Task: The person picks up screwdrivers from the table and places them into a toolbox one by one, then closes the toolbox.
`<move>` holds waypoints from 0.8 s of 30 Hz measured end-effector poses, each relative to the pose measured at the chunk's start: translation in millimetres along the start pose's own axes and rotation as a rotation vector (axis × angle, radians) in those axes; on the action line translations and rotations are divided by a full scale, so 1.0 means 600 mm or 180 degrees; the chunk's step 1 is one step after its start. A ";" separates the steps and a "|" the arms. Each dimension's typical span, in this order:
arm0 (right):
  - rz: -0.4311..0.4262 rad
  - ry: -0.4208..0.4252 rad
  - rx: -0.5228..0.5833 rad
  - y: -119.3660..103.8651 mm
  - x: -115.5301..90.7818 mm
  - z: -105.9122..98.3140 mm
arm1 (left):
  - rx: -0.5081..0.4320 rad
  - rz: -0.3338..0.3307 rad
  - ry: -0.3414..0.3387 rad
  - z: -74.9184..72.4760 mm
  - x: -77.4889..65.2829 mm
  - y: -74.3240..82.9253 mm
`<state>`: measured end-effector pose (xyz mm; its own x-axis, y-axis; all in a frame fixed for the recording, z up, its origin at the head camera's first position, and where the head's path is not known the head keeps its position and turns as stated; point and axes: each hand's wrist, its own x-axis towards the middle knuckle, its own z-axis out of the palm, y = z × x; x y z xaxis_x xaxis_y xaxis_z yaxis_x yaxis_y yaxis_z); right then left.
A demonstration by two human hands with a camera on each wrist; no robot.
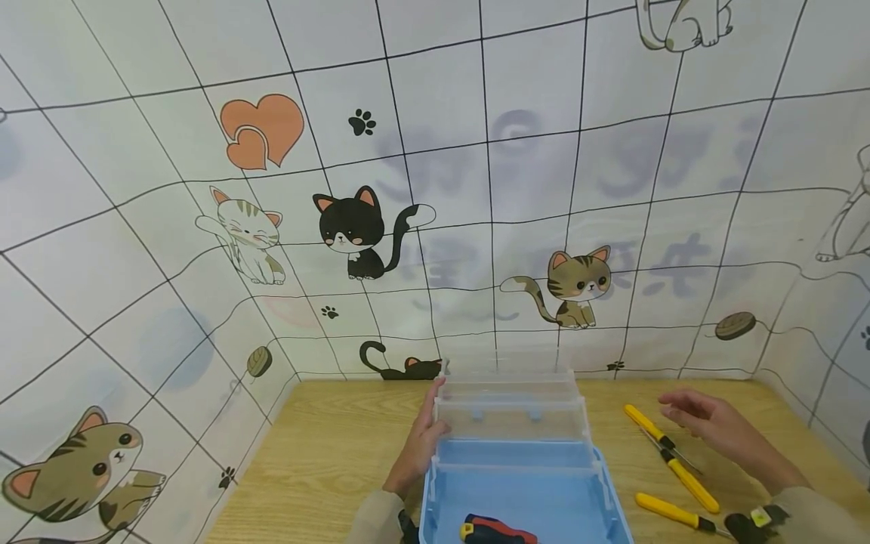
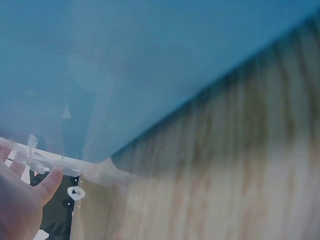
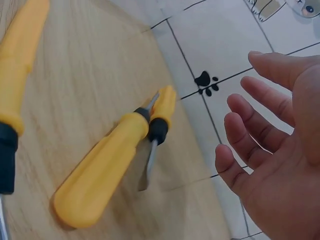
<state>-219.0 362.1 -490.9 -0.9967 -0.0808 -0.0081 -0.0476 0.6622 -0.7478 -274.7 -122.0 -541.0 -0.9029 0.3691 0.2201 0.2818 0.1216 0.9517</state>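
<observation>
A blue toolbox [image 1: 519, 499] stands on the table with its clear plastic lid [image 1: 510, 419] raised at the back. At the lid's left edge my left hand [image 1: 418, 446] holds on, thumb and fingers at the rim; the left wrist view shows the hand [image 2: 22, 200] partly cut off. Inside the box lies a tool with a red and black handle [image 1: 499, 531], partly out of frame. My right hand [image 1: 714, 423] hovers right of the box with relaxed, empty fingers. Near it are yellow-handled screwdrivers, one farther back [image 1: 642, 419], one crossing it [image 1: 693, 483], and one in front [image 1: 669, 511].
The wooden table [image 1: 319, 453] extends on both sides of the box. Behind and beside it hangs a white gridded covering [image 1: 448, 189] printed with cartoon cats, meeting the table's back edge close behind the lid.
</observation>
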 end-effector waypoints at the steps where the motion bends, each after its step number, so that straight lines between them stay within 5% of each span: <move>1: 0.0016 0.0005 -0.0010 0.005 0.003 0.002 | -0.0002 0.0001 -0.0001 0.000 0.000 0.000; 13: 0.0391 -0.0040 0.0046 0.076 0.013 0.021 | -0.0082 0.0024 -0.0050 0.001 0.000 -0.004; 24: 0.0353 0.0007 0.0144 0.095 0.019 0.044 | -0.0022 -0.0026 0.0019 0.000 0.001 -0.002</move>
<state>-231.1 379.3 -550.9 -0.9958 -0.0072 -0.0910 0.0659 0.6327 -0.7716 -275.5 -121.8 -541.9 -0.9072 0.3625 0.2135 0.2720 0.1182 0.9550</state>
